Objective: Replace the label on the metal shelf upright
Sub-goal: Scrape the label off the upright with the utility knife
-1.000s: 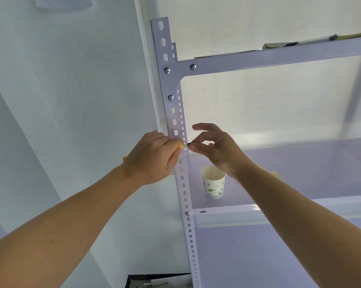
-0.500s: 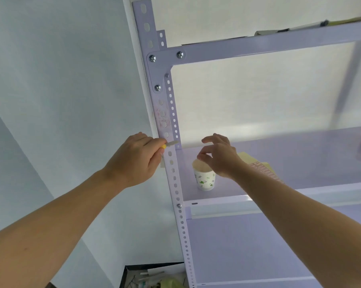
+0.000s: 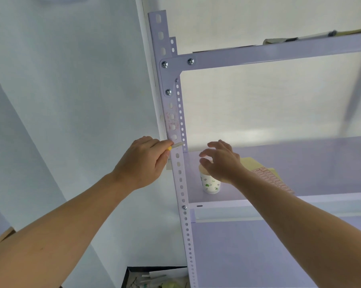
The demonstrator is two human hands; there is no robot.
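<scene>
Left hand [image 3: 142, 163]: fingers curled tight round a little blade [image 3: 177, 145] with a yellow end; its tip touches the upright.
Right hand [image 3: 221, 163]: fingers loose and spread, holding nothing I can see, just above the paper cup [image 3: 210, 185].
Upright [image 3: 180, 183]: stands at the left front corner of the shelf [image 3: 310, 161]; pink sticky bits [image 3: 172, 121] sit just above the blade.
Doing it well: I think the blade should lie flat while scraping, so the paint stays unscratched and a new label sticks.
Writing: the label sheet [image 3: 272, 180] near the shelf's front edge has pink print, too small to read; the cup shows green leaves, no words.
</scene>
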